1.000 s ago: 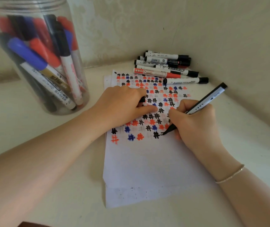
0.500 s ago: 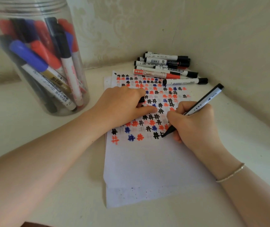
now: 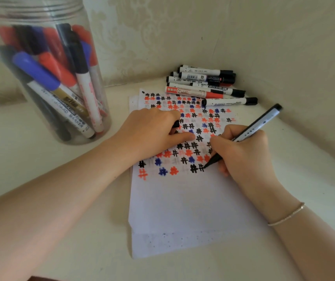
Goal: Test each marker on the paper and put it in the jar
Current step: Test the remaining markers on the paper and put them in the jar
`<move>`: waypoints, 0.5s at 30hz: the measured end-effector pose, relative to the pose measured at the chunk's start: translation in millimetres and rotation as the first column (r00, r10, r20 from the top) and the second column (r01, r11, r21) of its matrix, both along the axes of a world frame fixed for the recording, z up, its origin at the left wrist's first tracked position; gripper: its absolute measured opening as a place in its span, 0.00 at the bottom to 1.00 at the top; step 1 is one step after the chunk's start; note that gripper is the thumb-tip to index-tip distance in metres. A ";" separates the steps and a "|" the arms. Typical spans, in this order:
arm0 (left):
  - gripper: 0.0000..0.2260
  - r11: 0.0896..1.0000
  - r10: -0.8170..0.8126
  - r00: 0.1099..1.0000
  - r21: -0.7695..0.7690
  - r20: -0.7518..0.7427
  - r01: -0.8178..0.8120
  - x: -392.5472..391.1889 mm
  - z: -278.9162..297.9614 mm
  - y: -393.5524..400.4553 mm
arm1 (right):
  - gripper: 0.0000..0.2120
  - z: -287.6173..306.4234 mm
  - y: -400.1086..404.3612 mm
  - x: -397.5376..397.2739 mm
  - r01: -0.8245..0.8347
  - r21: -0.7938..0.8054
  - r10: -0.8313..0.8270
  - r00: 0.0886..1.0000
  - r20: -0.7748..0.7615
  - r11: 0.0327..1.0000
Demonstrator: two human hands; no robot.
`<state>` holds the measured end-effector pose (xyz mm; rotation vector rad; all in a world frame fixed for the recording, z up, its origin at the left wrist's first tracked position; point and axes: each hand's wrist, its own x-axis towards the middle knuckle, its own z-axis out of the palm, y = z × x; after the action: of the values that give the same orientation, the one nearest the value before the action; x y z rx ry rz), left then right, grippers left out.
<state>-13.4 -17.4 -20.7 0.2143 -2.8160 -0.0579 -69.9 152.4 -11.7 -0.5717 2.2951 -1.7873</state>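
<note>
A white paper (image 3: 182, 203) lies on the table, its upper half covered with black, red and blue hash marks. My right hand (image 3: 243, 155) grips a black marker (image 3: 258, 126) like a pen, its tip touching the paper at the right end of the lowest row of marks. My left hand (image 3: 152, 132) presses down on the paper and holds a small black cap (image 3: 175, 124) between its fingers. A clear plastic jar (image 3: 46, 78) stands at the far left with several capped markers inside.
A pile of several capped markers (image 3: 207, 86) lies in the far corner just beyond the paper. Walls close the table in at the back and on the right. A thin bracelet (image 3: 288, 216) circles my right wrist.
The marker tip has made short strokes, and a new black hash mark now stands at the right end of the lowest row. My left hand has stayed put.
</note>
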 end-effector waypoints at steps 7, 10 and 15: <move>0.09 0.863 -0.254 0.964 0.432 -0.077 0.262 4.6 3.3 8.5 | 0.09 5.8 8.8 -13.1 0.035 -0.579 0.212 0.912 0.352 0.815; 0.09 0.840 -0.327 0.944 0.444 -0.047 0.312 4.7 1.2 10.1 | 0.14 8.2 11.3 -13.9 0.095 -0.647 0.263 0.862 0.433 0.757; 0.09 0.836 -0.343 0.936 0.429 -0.079 0.343 4.0 2.2 9.3 | 0.12 6.0 10.2 -14.4 0.091 -0.607 0.212 0.888 0.409 0.790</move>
<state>-9.4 -8.0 -18.6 -0.2006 -2.7655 -0.7780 -84.3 162.6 -5.7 -0.2465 1.3439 -2.3272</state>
